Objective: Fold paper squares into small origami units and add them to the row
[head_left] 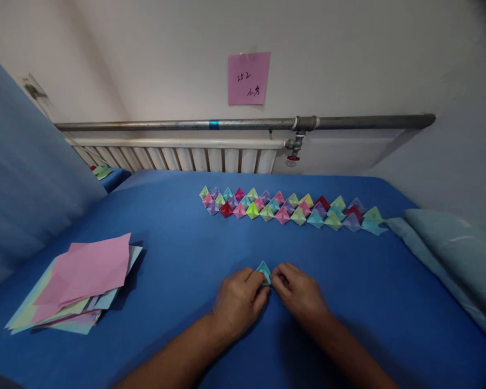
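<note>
here, both hands (238, 297) pinch a creased, diamond-shaped turquoise paper (263, 267) over smooth blue fabric (166, 232).

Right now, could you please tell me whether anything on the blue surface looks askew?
Mainly the paper stack on the left: its sheets lie at differing angles, corners sticking out, unlike the closely lined-up folded pieces. The turquoise piece in the left hand is partly covered, so I cannot judge it.
</note>
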The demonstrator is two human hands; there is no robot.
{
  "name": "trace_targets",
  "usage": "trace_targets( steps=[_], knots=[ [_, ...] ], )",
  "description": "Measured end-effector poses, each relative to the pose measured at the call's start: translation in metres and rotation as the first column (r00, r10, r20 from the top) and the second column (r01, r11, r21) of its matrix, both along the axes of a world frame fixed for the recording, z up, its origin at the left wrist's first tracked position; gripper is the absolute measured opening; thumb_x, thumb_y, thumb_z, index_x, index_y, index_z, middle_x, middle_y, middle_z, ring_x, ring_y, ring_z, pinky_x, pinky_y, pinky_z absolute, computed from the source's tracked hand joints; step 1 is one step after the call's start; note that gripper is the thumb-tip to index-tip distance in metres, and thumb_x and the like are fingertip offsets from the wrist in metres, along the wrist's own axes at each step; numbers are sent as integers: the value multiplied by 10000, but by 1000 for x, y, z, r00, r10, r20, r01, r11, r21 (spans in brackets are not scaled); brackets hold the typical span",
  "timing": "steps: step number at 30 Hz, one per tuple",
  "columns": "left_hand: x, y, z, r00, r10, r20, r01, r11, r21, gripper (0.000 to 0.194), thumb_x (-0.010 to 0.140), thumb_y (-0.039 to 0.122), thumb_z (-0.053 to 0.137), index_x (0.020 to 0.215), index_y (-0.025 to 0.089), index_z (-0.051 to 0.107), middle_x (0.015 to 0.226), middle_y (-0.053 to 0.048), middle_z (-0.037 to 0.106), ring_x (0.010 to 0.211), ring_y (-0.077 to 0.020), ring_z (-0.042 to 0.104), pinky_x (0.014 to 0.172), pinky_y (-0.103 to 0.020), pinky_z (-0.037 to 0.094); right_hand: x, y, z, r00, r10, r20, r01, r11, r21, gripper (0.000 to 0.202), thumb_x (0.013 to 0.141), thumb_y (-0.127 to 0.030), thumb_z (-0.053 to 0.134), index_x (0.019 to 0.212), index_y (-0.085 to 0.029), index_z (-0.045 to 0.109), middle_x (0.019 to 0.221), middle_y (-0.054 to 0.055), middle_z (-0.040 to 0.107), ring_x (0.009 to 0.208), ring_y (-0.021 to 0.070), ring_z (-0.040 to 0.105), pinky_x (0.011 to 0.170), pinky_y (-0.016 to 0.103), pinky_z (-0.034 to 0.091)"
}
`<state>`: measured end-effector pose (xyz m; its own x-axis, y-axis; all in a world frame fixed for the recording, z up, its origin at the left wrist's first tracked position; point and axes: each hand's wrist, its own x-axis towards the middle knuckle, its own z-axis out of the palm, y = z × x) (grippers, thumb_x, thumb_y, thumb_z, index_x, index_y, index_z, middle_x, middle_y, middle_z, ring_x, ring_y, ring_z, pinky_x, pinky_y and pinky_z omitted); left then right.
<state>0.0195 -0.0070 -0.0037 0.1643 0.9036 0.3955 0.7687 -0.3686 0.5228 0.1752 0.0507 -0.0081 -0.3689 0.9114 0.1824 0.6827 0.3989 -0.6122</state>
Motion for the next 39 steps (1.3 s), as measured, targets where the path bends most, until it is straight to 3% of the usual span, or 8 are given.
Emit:
trace_targets(
  steps=[5,14,17,20,24,29,35,39],
  knots=[
    [-2,2,-3,999,2,54,1,999,-51,97,859,136,540,810,177,614,753,-24,622,666,-153,592,625,-262,471,-1,-2,2,999,-22,-30,21,1000,-17,257,835,-321,428,624,-222,537,646,24,614,574,154,555,548,260,395],
    [-22,13,2,976,120,182,-110,992,-61,109,890,191,547,815,181,626,763,-7,589,667,-119,548,630,-227,425,-1,8,13,924,-190,-333,123,969,-214,266,803,-435,482,734,-213,610,585,-12,576,509,142,514,486,240,411],
    [-47,24,7,951,244,191,-240,970,-48,123,881,211,556,780,190,623,739,5,582,654,-117,534,631,-227,416,-3,11,15,913,-197,-358,127,970,-208,249,779,-427,502,709,-214,612,585,-14,571,522,140,515,501,238,418],
    [-88,45,12,899,419,127,-420,907,-24,101,842,214,584,753,204,630,722,9,582,665,-128,534,645,-241,408,-5,12,15,918,-177,-354,120,977,-177,234,765,-413,507,684,-219,610,577,-18,570,525,136,511,512,237,421],
    [-145,81,14,846,523,103,-524,852,-24,89,787,195,614,700,194,632,663,8,547,638,-142,506,632,-265,386,-5,14,12,918,-181,-353,118,974,-192,238,756,-420,499,674,-221,600,543,-29,524,486,127,479,467,230,392],
    [-181,116,1,815,570,108,-569,821,-40,89,781,196,609,695,187,631,671,5,576,635,-137,518,647,-267,405,-3,16,9,932,-156,-328,112,983,-148,234,770,-418,500,685,-227,605,537,-22,544,484,135,497,467,237,400],
    [-192,132,-21,825,545,148,-544,838,-50,50,789,239,632,808,198,655,726,11,611,663,-127,553,674,-253,441,-4,20,10,957,-153,-247,124,984,-129,246,783,-411,477,683,-235,616,564,-13,594,505,142,546,507,242,430],
    [-195,134,-28,816,549,179,-550,834,-49,154,796,254,636,938,197,653,768,8,621,678,-124,568,685,-249,453,-5,22,10,966,-163,-202,137,981,-135,263,784,-427,464,685,-242,622,563,-12,611,509,150,564,527,252,447]
  ],
)
